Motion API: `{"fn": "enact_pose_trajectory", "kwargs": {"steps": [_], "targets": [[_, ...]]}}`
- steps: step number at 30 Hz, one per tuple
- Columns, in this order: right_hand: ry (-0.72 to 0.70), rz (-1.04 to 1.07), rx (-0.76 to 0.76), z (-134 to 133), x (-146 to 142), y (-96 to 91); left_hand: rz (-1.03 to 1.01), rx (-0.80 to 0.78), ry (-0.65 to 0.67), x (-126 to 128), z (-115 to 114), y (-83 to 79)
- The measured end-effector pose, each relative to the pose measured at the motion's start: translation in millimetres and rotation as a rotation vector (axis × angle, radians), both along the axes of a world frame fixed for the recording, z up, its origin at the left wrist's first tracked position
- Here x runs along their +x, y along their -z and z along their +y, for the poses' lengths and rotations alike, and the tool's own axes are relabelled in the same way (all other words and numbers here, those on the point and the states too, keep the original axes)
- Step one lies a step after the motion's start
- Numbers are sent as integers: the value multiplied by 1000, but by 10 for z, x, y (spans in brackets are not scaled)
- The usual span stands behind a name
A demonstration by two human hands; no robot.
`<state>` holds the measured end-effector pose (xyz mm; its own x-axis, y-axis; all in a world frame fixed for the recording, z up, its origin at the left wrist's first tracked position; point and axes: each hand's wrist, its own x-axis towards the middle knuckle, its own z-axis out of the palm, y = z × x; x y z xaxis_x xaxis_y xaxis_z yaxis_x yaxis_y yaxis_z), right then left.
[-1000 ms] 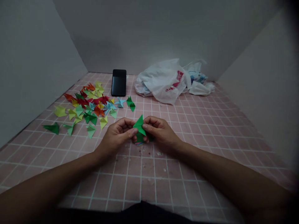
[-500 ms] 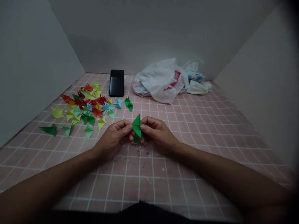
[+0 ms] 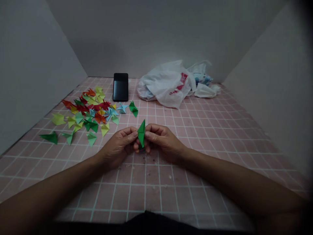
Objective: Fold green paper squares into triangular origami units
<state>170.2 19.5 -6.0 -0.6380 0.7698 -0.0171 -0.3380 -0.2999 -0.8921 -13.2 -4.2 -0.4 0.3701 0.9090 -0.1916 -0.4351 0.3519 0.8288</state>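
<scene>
A folded piece of green origami paper (image 3: 141, 133) stands upright and narrow between my hands, its point upward. My left hand (image 3: 118, 147) pinches it from the left, and my right hand (image 3: 163, 140) pinches it from the right. Their fingertips nearly meet beneath the paper, hiding its lower end. To the left lies a scattered heap of folded paper units (image 3: 88, 112) in red, orange, yellow, green and blue. A pair of dark green units (image 3: 133, 109) sits nearest my hands.
Everything rests on a pink tiled surface (image 3: 195, 156) with small scraps near my hands. A black smartphone (image 3: 120, 87) lies at the back, beside a crumpled white plastic bag (image 3: 166, 85) and other white wrappings. Grey walls (image 3: 36, 65) enclose the left, back and right.
The green paper has gone from a wider, spread shape to a narrow folded one. My hands have closed in around it. The whole scene has shifted slightly left in view.
</scene>
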Motion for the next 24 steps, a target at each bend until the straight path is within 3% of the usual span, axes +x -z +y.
{"fn": "enact_pose_trajectory", "kwargs": {"steps": [18,24], "targets": [[-12,-15,-2,-7,10,-29,-6,-56,20,0,24,-5],[48,-75,57,17,8,15,216,148,-126,9,-27,-43]]}}
